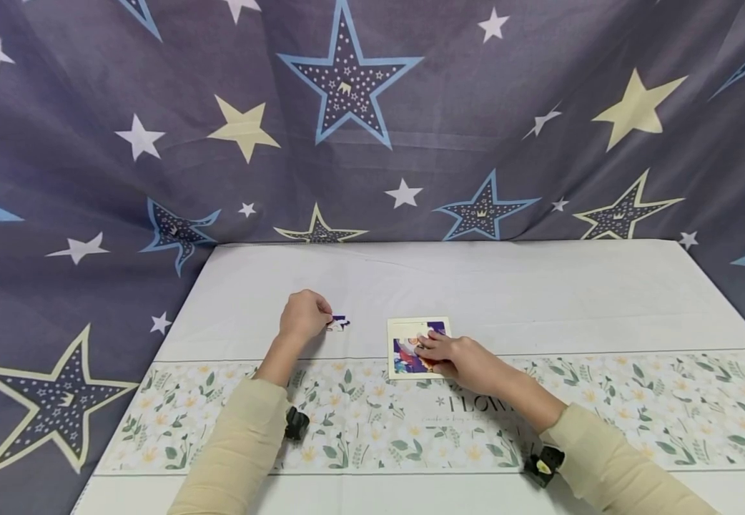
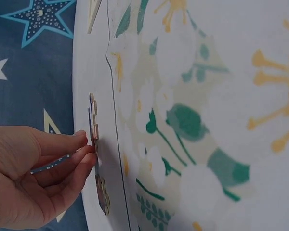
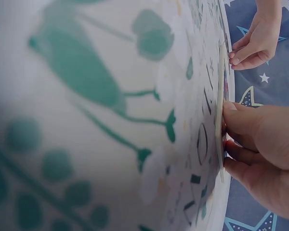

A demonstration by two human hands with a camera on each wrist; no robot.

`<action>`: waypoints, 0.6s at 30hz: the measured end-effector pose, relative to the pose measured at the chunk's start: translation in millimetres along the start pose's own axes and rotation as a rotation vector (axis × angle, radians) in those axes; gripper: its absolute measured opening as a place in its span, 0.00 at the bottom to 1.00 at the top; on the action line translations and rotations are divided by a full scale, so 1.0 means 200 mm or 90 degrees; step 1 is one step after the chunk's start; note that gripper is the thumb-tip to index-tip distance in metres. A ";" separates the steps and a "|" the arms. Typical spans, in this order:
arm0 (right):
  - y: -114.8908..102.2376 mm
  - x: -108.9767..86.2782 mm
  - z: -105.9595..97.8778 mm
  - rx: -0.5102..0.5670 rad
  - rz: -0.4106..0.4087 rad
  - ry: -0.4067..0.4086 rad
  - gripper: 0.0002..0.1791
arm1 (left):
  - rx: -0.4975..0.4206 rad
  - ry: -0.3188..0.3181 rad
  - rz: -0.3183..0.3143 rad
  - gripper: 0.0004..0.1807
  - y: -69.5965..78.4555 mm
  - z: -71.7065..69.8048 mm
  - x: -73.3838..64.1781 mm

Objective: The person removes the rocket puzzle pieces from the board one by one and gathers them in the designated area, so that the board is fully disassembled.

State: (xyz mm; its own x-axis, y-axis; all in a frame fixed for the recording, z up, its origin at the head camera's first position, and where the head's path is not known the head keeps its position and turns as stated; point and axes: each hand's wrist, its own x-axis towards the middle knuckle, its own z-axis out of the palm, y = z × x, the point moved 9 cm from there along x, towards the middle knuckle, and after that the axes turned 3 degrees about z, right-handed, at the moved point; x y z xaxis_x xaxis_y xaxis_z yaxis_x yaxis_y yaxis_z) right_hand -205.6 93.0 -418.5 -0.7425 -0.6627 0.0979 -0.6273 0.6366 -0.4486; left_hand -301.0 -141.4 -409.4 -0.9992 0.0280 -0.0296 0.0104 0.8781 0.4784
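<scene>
My left hand (image 1: 304,315) is low over the white part of the table, left of the puzzle board. Its thumb and fingers pinch a jigsaw piece (image 1: 338,323), purple and white on top. In the left wrist view the fingertips meet at the edge of this thin piece (image 2: 92,118), and another piece (image 2: 102,195) lies just below them. My right hand (image 1: 465,361) rests on the puzzle board (image 1: 392,368), its fingers reaching across the colourful picture. Cream frame borders the board, and the hand hides its lower right part. The right wrist view shows fingertips against the board's face (image 3: 219,120).
A white tablecloth (image 1: 507,286) with a floral band (image 1: 636,408) covers the table. Behind it and at the sides hangs a dark star-patterned curtain (image 1: 443,164). Black wrist devices sit near the left sleeve (image 1: 237,436) and the right sleeve (image 1: 610,458).
</scene>
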 end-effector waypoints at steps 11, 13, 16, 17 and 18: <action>0.00 -0.01 0.00 -0.008 0.006 0.025 0.20 | -0.040 -0.012 0.017 0.08 0.12 -0.01 -0.03; -0.01 -0.01 0.00 -0.015 0.004 0.029 0.19 | -0.050 -0.015 0.032 0.08 0.17 0.00 -0.03; -0.02 -0.01 0.00 -0.026 0.000 0.036 0.19 | -0.066 -0.020 0.056 0.08 0.24 0.02 -0.04; -0.02 -0.02 0.00 -0.029 -0.003 0.038 0.19 | -0.072 -0.022 0.064 0.08 0.26 0.03 -0.04; -0.03 -0.02 -0.01 -0.033 -0.004 0.038 0.19 | -0.077 -0.023 0.075 0.08 0.29 0.03 -0.04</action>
State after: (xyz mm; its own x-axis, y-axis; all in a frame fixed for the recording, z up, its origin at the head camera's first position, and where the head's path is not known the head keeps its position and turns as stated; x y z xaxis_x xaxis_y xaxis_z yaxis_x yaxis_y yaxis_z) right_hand -199.5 92.3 -415.3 -0.7507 -0.6425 0.1538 -0.6415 0.6534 -0.4019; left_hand -292.1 -88.3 -387.9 -0.9893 0.1460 0.0020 0.1199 0.8043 0.5820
